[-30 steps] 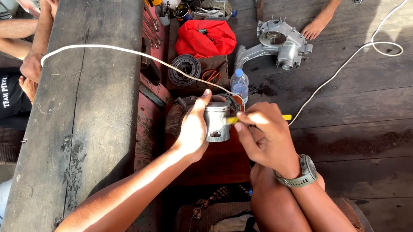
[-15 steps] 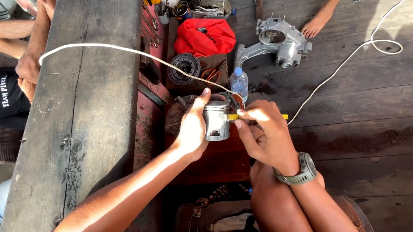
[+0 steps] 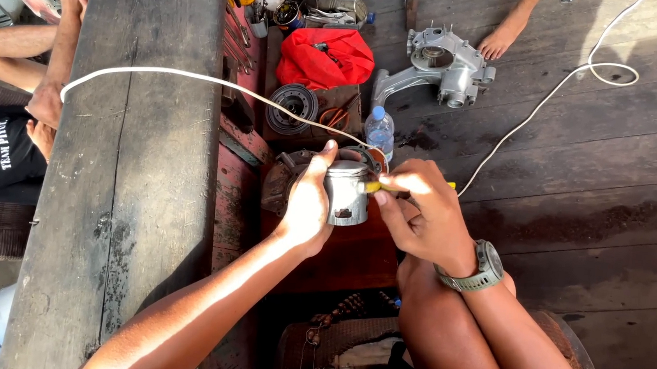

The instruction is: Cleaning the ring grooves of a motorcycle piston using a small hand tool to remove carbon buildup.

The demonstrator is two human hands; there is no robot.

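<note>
While the left hand (image 3: pixel 307 206) wraps its fingers around the grey metal piston (image 3: pixel 347 192) at frame centre, the right hand (image 3: pixel 424 215), at its three o'clock, pinches a yellow-handled tool (image 3: pixel 379 187) against it; steadying the piston firmly seems wise, and the plastic bottle (image 3: pixel 380 130) stands at twelve o'clock.

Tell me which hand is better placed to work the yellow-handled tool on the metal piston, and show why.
Right, probably. The right hand already pinches the yellow-handled tool with its tip at the side of the metal piston. The left hand is wrapped around the piston's other side, steadying it, so it is not free.
</note>
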